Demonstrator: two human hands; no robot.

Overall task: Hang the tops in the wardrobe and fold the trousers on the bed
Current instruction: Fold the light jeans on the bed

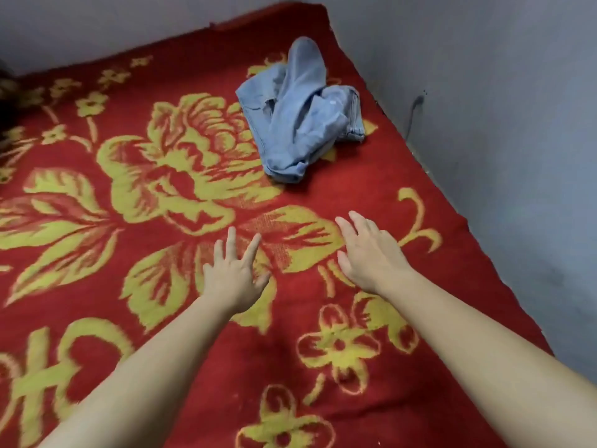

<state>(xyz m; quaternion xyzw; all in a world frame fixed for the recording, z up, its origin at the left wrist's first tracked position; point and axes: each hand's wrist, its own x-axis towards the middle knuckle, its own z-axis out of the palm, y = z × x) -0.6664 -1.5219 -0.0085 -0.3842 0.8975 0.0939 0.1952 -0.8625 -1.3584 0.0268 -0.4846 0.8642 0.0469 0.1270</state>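
Observation:
A pair of light blue jeans (303, 114) lies crumpled in a heap on the far right part of the bed (97, 195), which is covered by a red blanket with yellow flowers. My left hand (234, 273) and my right hand (368, 253) stretch out over the blanket, fingers straight and spread, palms down. Both hands are empty and lie well short of the jeans. No tops and no wardrobe are in view.
Grey walls (500, 92) run along the far side and the right side of the bed. A dark cable (412, 114) hangs down the right wall near the jeans. Something dark and blurred (6, 101) sits at the left edge.

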